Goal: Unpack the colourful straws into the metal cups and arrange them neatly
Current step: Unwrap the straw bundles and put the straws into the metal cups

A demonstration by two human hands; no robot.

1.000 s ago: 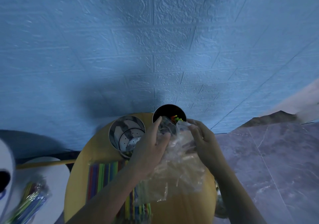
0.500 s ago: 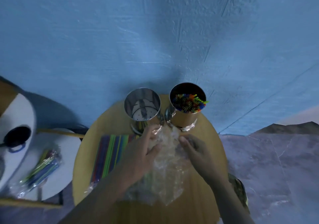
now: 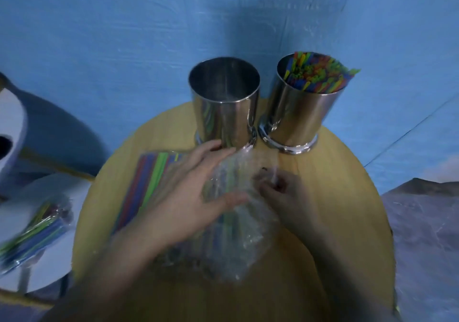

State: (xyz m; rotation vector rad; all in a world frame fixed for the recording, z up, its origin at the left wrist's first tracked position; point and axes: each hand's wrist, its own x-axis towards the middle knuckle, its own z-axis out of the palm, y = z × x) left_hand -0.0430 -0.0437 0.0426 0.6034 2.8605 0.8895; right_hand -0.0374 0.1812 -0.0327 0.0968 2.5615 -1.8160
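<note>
Left hand (image 3: pixel 188 197) flat, fingers spread, on the crinkly clear plastic bag (image 3: pixel 238 242); right hand (image 3: pixel 285 197) pinches its edge. One shiny steel cup (image 3: pixel 298 113) is packed with colourful straws (image 3: pixel 315 73).

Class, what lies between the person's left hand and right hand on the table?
A crumpled clear bag lies between the left hand and right hand, touching both; the head view shows it.

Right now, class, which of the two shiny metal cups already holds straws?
The shiny metal cup on the right: colourful plastic straws fill it past the rim. The shiny metal cup on the left shows only bare steel inside.
</note>
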